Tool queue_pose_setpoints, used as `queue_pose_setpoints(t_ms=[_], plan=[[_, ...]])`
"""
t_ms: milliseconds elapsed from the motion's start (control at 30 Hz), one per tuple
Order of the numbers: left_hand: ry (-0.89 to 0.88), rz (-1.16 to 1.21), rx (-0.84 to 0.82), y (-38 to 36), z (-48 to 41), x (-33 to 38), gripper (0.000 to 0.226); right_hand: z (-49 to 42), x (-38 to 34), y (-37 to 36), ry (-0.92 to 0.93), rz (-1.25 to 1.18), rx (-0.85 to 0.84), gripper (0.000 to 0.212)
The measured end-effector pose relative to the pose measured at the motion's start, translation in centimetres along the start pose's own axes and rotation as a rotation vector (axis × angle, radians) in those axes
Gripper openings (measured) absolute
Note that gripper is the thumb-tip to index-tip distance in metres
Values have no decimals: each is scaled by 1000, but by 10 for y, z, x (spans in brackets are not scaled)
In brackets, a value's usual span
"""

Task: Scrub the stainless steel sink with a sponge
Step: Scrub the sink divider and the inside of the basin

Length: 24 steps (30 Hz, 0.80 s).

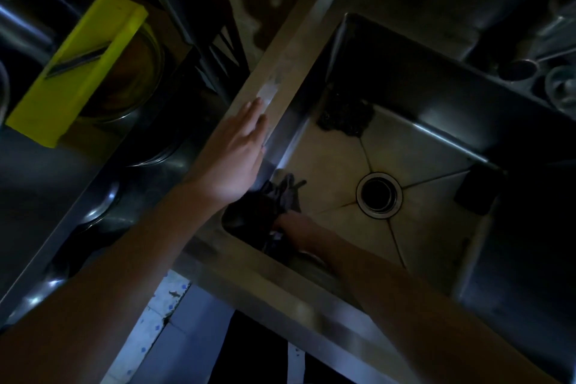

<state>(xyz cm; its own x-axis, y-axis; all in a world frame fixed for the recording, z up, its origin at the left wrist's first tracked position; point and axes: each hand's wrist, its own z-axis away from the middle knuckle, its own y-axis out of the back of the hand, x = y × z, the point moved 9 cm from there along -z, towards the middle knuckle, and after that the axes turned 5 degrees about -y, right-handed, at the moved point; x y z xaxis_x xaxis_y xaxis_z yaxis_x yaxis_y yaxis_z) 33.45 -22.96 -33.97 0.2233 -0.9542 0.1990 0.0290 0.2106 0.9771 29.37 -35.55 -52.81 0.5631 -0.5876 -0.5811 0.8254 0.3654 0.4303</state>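
Left fingers (254,115) flat, spread on sink (274,78) rim | right hand (294,227) gripping dark cloth (274,199) | no legible writing

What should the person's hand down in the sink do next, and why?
Probably drag the dark cloth from the near corner across the sink floor toward the drain. The right hand grips it in that corner, the left hand rests flat on the rim, and the pale floor looks stained.
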Motion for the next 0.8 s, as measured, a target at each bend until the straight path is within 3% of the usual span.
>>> queue_pose_setpoints(t_ms=[133, 367, 533, 633, 800], plan=[[12, -13, -12, -2, 1, -1, 48, 35, 47, -7, -26, 109, 19, 25], [40, -103, -42, 4, 1, 8, 53, 100, 123, -21, -142, 371, -130, 32], [45, -84, -38, 4, -1, 26, 59, 139, 166, -24, -281, 391, -220, 25], [43, -45, -60, -3, -3, 33, 58, 158, 190, -20, -398, 296, -167, 27], [20, -19, -70, -14, -4, 46, 55, 161, 189, -16, -348, 252, -95, 23]])
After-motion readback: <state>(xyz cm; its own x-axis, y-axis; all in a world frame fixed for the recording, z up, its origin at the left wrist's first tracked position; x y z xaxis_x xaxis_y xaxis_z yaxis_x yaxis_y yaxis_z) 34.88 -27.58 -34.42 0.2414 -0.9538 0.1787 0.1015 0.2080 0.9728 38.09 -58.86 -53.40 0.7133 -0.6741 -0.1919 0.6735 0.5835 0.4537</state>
